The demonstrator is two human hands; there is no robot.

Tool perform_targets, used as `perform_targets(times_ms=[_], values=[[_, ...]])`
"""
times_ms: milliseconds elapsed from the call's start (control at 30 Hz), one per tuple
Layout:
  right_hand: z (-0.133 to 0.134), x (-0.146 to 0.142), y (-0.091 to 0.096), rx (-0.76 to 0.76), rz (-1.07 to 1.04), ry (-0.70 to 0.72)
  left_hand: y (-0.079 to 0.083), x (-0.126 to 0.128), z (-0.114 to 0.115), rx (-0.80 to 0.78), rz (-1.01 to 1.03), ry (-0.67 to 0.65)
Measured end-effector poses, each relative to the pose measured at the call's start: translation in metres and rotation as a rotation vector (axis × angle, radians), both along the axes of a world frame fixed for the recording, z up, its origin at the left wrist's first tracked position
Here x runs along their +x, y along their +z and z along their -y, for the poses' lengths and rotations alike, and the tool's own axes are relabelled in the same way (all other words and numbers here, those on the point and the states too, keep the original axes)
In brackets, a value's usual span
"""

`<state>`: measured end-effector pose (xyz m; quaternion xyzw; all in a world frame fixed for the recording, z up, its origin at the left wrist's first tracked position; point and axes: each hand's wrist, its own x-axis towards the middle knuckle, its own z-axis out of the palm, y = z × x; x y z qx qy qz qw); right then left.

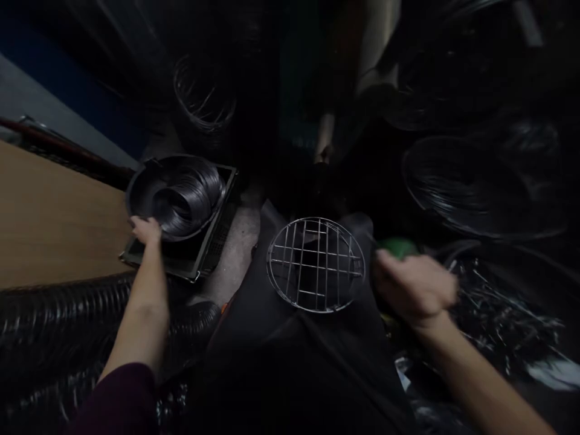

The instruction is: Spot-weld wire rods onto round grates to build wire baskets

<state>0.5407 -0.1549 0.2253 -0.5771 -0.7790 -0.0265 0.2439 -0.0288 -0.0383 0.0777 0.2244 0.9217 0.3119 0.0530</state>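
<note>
A round wire rack (pixel 318 264), with crossing bars inside a thin metal ring, rests on my lap. On the left, my left hand (pixel 145 229) reaches to the near edge of a dark round basin (pixel 136 187). Its fingers are curled beside a stack of metal wire rings (pixel 199 193) in that basin; what they grip is hard to see. My right hand (pixel 414 287) is closed and blurred, to the right of the rack. Just beyond it shows a green rounded object (pixel 399 246). Whatever the right fingers hold is hidden.
The basin sits on a dark crate (pixel 197 269) beside a wooden board (pixel 58 217). Stacked wire rings (pixel 36 314) lie at lower left, and a pile of metal pieces (pixel 498 314) at right. A wire coil (pixel 203 96) stands farther back. Ahead, another person's hand (pixel 324 151) appears in the dark.
</note>
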Motion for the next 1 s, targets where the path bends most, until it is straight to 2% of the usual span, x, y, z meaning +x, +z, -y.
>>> perform_targets(times_ms=[100,167,267,333,367,433,500,567,633,667,700,800,933,1000], values=[[0.028,-0.041,-0.010,0.252,0.049,0.415,0.019,0.001,0.009,0.174,-0.066,0.047],[0.039,-0.065,-0.019,0.353,0.059,0.555,0.037,0.001,0.021,0.269,-0.131,0.009],[0.050,-0.085,-0.033,0.280,0.043,0.539,0.066,0.004,0.037,0.434,-0.218,-0.084],[0.058,-0.088,-0.041,0.199,0.024,0.526,0.081,0.018,0.041,0.613,-0.153,-0.196],[0.061,-0.088,-0.043,0.164,0.000,0.520,0.086,0.031,0.041,0.697,-0.074,-0.271],[0.065,-0.082,-0.042,0.112,-0.101,0.497,0.088,0.074,0.034,0.780,0.175,-0.464],[0.065,-0.072,-0.036,0.069,-0.263,0.385,0.079,0.134,0.024,0.701,0.472,-0.665],[0.061,-0.059,-0.028,-0.022,-0.473,0.083,0.064,0.198,0.015,0.588,0.718,-0.855],[0.055,-0.045,-0.023,-0.182,-0.709,-0.253,0.049,0.251,0.010,0.449,0.834,-1.051],[0.051,-0.039,-0.022,-0.267,-0.829,-0.362,0.043,0.270,0.009,0.382,0.837,-1.145],[0.048,-0.034,-0.023,-0.337,-0.940,-0.413,0.038,0.283,0.008,0.322,0.820,-1.230],[0.038,-0.020,-0.030,-0.431,-1.134,-0.438,0.031,0.294,0.002,0.175,0.779,-1.401],[0.034,-0.010,-0.048,-0.475,-1.114,-0.473,0.036,0.281,-0.004,-0.056,0.941,-1.488],[0.035,-0.008,-0.058,-0.481,-1.100,-0.482,0.042,0.279,-0.003,-0.122,1.030,-1.500]])
